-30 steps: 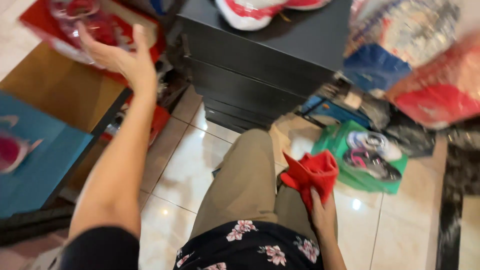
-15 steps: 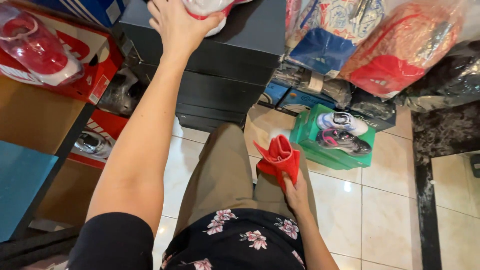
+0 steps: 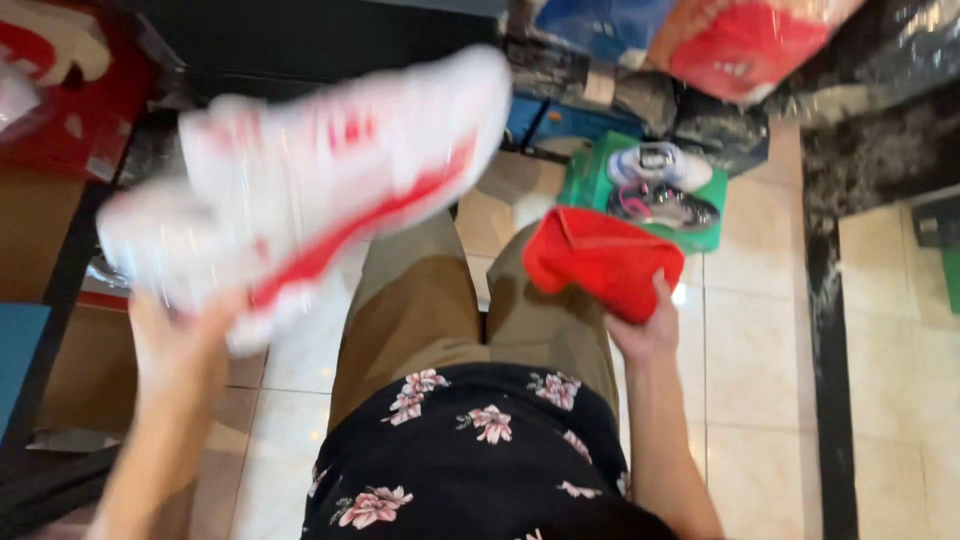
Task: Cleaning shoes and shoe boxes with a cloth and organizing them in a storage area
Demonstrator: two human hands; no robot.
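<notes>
Two bare hands are at work over a tiled floor [image 3: 745,330], seen from above past a dark floral shirt [image 3: 470,450] and tan trousers [image 3: 420,310]. On the left, the left hand [image 3: 180,345] is closed around the near end of a white sneaker with red trim [image 3: 310,185], holding it up in the air so that it slants from near left to far right; the shoe is blurred, and so its details cannot be made out. On the right, the right hand [image 3: 645,325] grips a folded red cloth [image 3: 600,262] from below, the thumb lying on its near edge, and holds it just above the right thigh, well apart from the sneaker. Farther off, beyond the cloth, an open green shoebox [image 3: 575,185] rests on the floor with a pair of grey and pink sneakers [image 3: 660,185] lying in it. Bags in blue and red plastic [image 3: 740,40] are piled at the far right, a dark cabinet [image 3: 300,35] stands at the far middle, and a red box [image 3: 70,110] sits at the far left.
</notes>
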